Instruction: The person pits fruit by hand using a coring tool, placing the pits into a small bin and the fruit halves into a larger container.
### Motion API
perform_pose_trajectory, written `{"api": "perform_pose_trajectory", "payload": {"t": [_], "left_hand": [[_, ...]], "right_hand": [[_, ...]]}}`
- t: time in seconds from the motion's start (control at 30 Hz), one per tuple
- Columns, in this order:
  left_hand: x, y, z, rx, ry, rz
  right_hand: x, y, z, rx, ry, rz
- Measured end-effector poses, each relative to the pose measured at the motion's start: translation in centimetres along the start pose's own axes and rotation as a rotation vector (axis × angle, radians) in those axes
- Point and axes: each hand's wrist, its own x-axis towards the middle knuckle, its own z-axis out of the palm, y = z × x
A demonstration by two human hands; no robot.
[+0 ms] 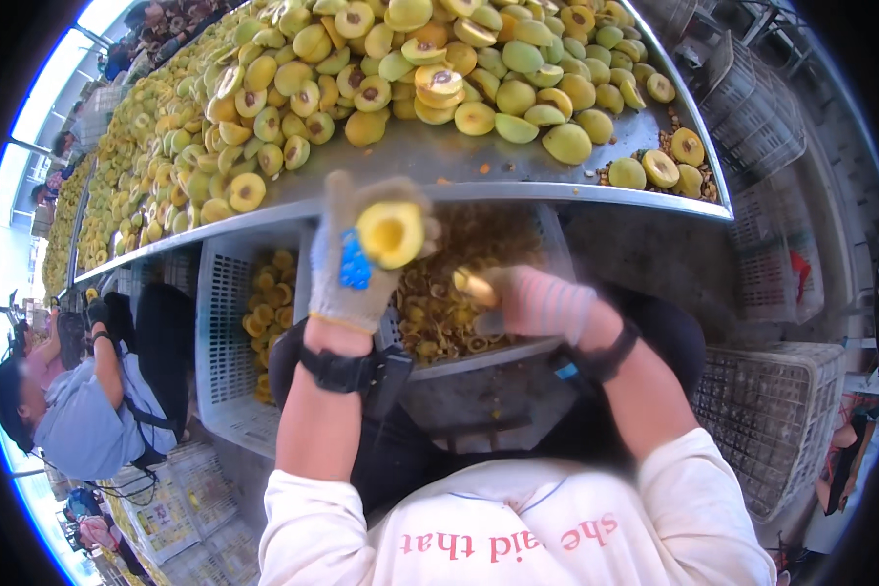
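In left hand (347, 262), gloved and closed around one fruit half (394, 234): cut face up, hollow in the middle, near the tray edge. In right hand (542, 301), striped glove, blurred, with a narrow pinch on a small yellow-tan piece (474, 285); cannot tell whether fruit or tool. Below, in a pale centre crate (488, 360), a thick litter of curled yellow scraps (439, 327). Just left of it, in a white slatted crate (227, 293), yellow fruit pieces (273, 293) in a pile along its right side. Across the front, on a metal tray (381, 168) with a raised rim, a broad heap of green-yellow fruit (366, 127), much of it cut open, some with dark stones in view. At the tray's right corner, a few fruits among small brown bits (708, 186). Off right, a grey slatted crate (781, 415), contents too hidden to tell; beyond it, another pale crate (767, 278) with something red (799, 276). Lower left, more pale crates (195, 488), near a co-worker in light blue (98, 405).
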Motion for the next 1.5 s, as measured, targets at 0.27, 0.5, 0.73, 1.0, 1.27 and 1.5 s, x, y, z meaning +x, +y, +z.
{"api": "perform_pose_trajectory", "payload": {"t": [0.27,0.5,0.73,1.0,1.27,1.5], "left_hand": [[-1.1,8.3,-6.6,1.744,0.45,0.52],[13.8,-1.4,5.7,1.81,-0.064,0.216],[19.1,-5.2,5.6,1.77,0.014,0.041],[17.1,-4.9,5.7,1.757,0.017,0.127],[18.1,-5.1,7.3,1.585,-0.087,-0.114],[14.1,-5.3,6.6,0.757,-0.072,-0.043]], "right_hand": [[-4.8,-2.9,-2.7,-0.037,0.175,0.109],[-5.1,-2.0,-2.9,0.211,0.437,0.086],[-5.5,-1.0,-3.4,0.252,0.463,0.108],[-5.6,-1.0,-3.1,0.377,0.482,0.118],[-4.9,-0.5,-2.4,0.343,0.558,0.08],[-4.9,-0.7,-3.2,0.433,0.539,0.154]]}}
